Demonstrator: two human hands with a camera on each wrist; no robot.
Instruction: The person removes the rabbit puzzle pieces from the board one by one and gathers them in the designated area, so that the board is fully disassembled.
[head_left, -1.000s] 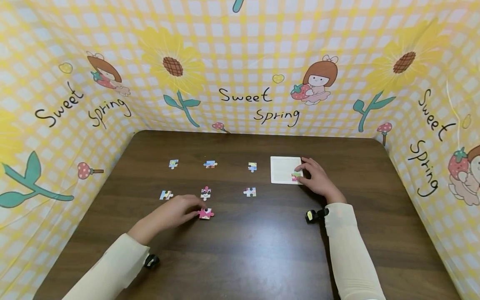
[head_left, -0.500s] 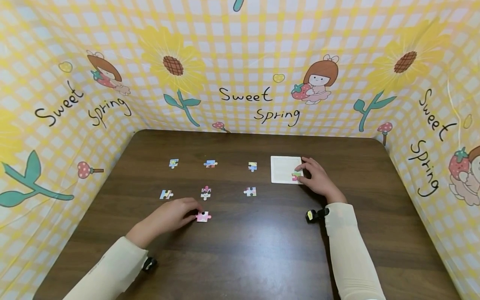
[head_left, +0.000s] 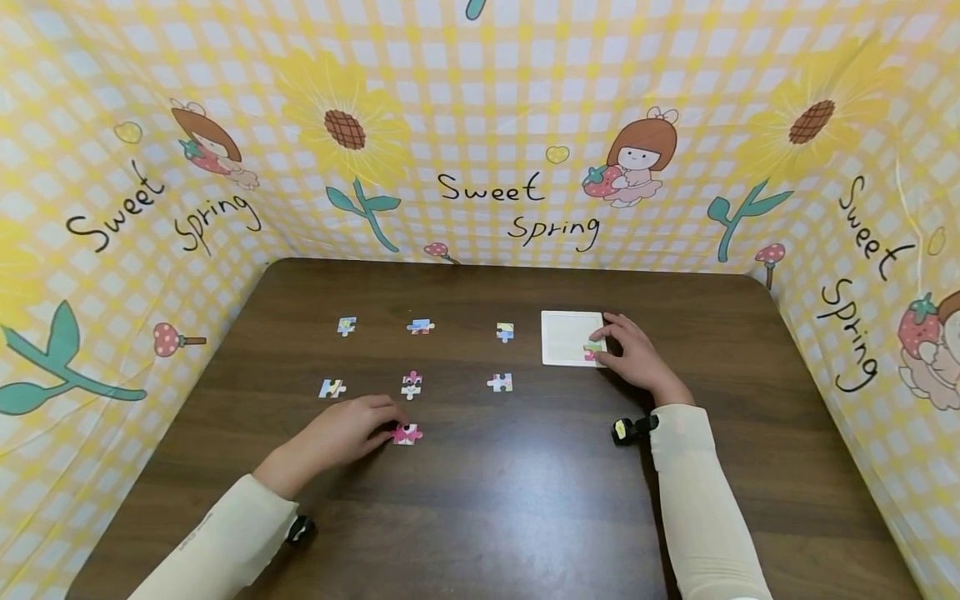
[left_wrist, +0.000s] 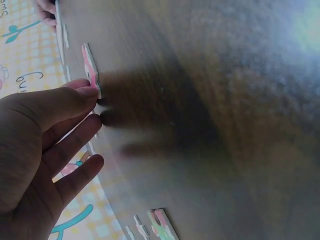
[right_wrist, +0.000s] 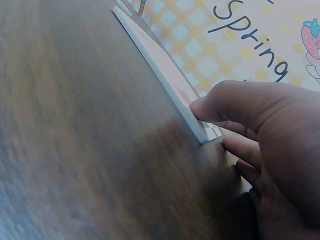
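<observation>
My left hand [head_left: 337,432] pinches a pink and white jigsaw piece [head_left: 407,434] between thumb and index finger, low over the table. In the left wrist view that piece [left_wrist: 90,65] stands nearly edge-on at the fingertips, and the other fingers are spread apart. At the right, my right hand [head_left: 637,358] holds the right end of a white puzzle tray [head_left: 558,337]. Its thumb rests on the near right corner of the tray [right_wrist: 165,75]. A green and pink jigsaw piece [head_left: 590,352] lies inside that corner, partly hidden by the fingers.
Several loose jigsaw pieces lie in two rows: a back row with a blue one [head_left: 421,327], and a front row with a pink-eared one [head_left: 412,385] and a pale one [head_left: 500,382]. Checked cloth walls [head_left: 480,108] enclose the dark wooden table [head_left: 487,500] at back and sides.
My left hand has shifted the pink piece slightly left and nearer to me, and its tilt has varied a little. The right hand and the tray have stayed in place.
</observation>
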